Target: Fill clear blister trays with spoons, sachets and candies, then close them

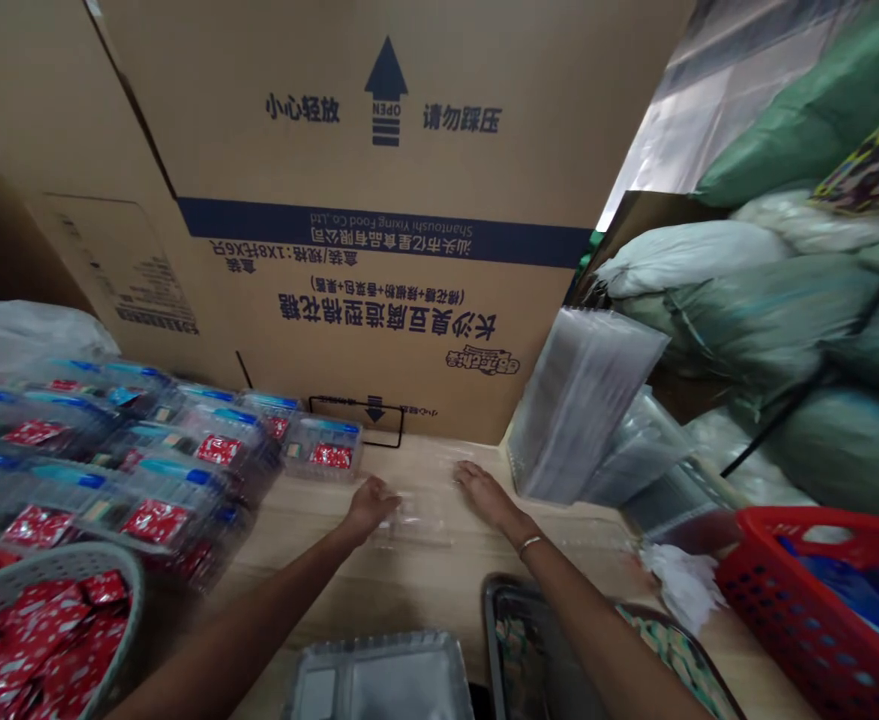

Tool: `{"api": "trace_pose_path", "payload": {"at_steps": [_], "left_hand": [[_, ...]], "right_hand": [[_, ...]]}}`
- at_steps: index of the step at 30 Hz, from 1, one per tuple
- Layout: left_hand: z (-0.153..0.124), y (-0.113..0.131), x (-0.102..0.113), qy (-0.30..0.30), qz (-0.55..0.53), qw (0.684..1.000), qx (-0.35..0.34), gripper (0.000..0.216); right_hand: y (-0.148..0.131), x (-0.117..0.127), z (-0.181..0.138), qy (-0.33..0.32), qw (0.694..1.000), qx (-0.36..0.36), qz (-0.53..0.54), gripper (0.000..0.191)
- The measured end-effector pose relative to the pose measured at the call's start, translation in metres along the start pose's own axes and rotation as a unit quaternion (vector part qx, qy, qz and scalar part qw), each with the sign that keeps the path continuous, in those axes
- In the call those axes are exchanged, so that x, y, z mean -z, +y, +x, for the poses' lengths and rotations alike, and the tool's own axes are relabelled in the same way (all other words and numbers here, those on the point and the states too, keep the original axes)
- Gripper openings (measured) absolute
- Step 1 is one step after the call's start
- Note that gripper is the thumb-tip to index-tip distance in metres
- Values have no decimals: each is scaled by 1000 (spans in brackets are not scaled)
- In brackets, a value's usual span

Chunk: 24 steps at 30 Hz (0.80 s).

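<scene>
A clear plastic container (420,515), apparently with its lid raised, lies on the pale wooden table between my hands. My left hand (370,508) has its fingers closed on the container's near left edge. On the far right side, my right hand (485,492) is stretched out over the clear plastic, fingers extended and a bracelet at the wrist. The plastic is so see-through that its exact outline is hard to make out. Closest to me stands a stack of clear compartment trays (409,680).
Filled clear boxes (218,448) with red packets are stacked left, behind a basket (135,600) of red packets. A dark tray (493,620) holds small green-and-beige packets. Nested clear containers (581,400) and a red basket (806,620) stand right. A large cardboard carton (379,170) walls the back.
</scene>
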<state>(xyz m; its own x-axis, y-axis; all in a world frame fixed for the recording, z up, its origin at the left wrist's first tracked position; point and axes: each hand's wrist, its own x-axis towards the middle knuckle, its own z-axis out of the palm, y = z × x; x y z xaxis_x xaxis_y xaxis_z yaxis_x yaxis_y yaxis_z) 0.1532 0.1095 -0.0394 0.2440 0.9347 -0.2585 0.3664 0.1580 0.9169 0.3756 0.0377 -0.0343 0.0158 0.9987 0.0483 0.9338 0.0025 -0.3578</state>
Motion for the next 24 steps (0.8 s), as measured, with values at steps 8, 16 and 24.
{"api": "trace_pose_path", "payload": {"at_steps": [8, 16, 24], "left_hand": [[-52, 28, 40, -39, 23, 997, -57, 45], [-185, 44, 130, -372, 150, 899, -177, 68], [-191, 48, 128, -374, 160, 883, -235, 65]], "right_hand": [[-74, 23, -37, 65, 990, 73, 99, 20], [-175, 19, -157, -53, 927, 359, 91, 5], [-186, 61, -167, -144, 937, 276, 160, 25]]}}
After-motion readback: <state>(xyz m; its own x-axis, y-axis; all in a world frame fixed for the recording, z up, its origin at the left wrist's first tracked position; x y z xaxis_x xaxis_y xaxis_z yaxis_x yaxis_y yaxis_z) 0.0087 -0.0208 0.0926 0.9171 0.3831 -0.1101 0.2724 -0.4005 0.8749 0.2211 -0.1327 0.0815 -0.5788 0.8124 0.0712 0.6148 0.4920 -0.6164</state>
